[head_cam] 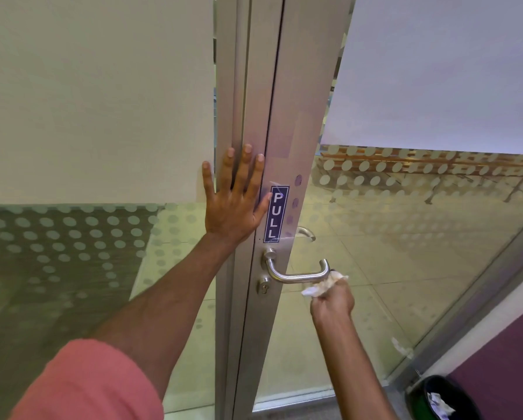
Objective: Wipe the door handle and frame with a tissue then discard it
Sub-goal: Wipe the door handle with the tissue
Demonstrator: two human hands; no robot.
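Glass-walled doorway with frosted dot bands, pale tiled floor beyond. At the middle, a brushed-metal lever door handle (296,272) mounted low on the silver aluminium door frame (280,116), its free end bent back toward the glass. Just below and right of that end, a crumpled white tissue (324,285), pressed up against the underside of the lever tip and bunched out of the top of the right hand (333,304), fingers clenched in a fist around it. Under the handle's round base, a small keyhole cylinder (264,287). Above the handle, a narrow blue "PULL" sticker (277,213) running vertically on the frame. Beside the sticker, the left hand (234,201) laid flat, fingers spread and released, palm across the frame edge and fingertips pointing up, thumb touching the sticker's edge. Pink sleeve (87,383) at the lower left. At the bottom right corner, a black waste bin (417,398) against a purple wall, crumpled white paper inside.
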